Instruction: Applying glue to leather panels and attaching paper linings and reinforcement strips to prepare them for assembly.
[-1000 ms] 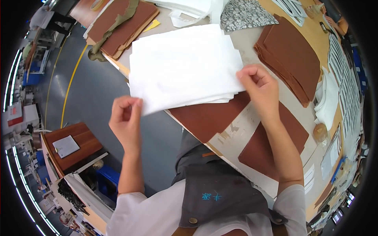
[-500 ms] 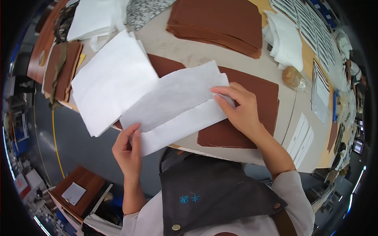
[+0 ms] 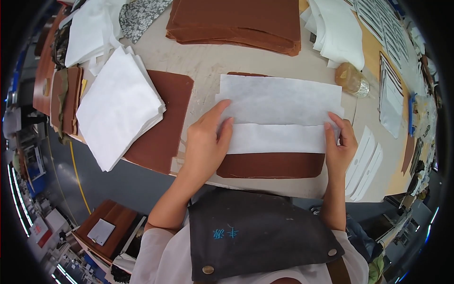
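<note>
A thin white sheet (image 3: pixel 281 97), its lower part folded up into a band, lies over a brown panel (image 3: pixel 272 165) in front of me. My left hand (image 3: pixel 204 139) grips the sheet's left edge near the fold, thumb and forefinger on it. The opposite edge is held by my right hand (image 3: pixel 340 139), between thumb and bent fingers. Most of the brown panel is hidden, with a strip showing below the sheet. To the left, a stack of white sheets (image 3: pixel 118 104) rests partly on another brown panel (image 3: pixel 163 128).
A thick pile of brown panels (image 3: pixel 236 21) lies at the back. Folded white sheets (image 3: pixel 338 35) and a jar (image 3: pixel 352 79) with amber contents stand at the right. Long white strips (image 3: pixel 363 165) lie near the right front. The table's front edge (image 3: pixel 255 187) runs close to my apron.
The white sheet has gone from tilted and left of centre to level over the right brown panel. Both hands moved right with it; the view shifted, and more of the left panel shows.
</note>
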Tool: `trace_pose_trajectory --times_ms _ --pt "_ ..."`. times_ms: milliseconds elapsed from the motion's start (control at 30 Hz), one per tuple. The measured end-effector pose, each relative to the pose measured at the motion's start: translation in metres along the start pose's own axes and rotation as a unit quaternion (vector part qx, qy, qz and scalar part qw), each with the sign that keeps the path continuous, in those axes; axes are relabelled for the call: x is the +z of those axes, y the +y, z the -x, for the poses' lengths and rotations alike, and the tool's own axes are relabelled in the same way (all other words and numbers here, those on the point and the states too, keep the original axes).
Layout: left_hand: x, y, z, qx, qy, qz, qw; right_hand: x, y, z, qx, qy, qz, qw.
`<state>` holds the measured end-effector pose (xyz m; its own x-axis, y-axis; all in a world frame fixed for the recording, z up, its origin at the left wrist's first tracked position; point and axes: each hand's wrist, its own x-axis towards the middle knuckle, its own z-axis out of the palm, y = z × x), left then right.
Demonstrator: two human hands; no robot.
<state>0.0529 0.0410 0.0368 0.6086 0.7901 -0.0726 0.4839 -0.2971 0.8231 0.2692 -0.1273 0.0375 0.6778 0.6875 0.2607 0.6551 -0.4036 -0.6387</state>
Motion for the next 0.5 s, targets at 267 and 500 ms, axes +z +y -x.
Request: trace_pose_trajectory --times_ms 267,500 --pt "0.0087 -0.0078 -0.0021 0.023 0.012 -0.010 1.000 -0.0003 0.0054 0.0029 0.040 -0.031 0.009 0.999" --pt "0.0080 -0.0072 -0.0038 0.029 0.009 -0.014 0.999 0.0001 0.0066 0.0056 0.060 -0.034 0.008 0.998"
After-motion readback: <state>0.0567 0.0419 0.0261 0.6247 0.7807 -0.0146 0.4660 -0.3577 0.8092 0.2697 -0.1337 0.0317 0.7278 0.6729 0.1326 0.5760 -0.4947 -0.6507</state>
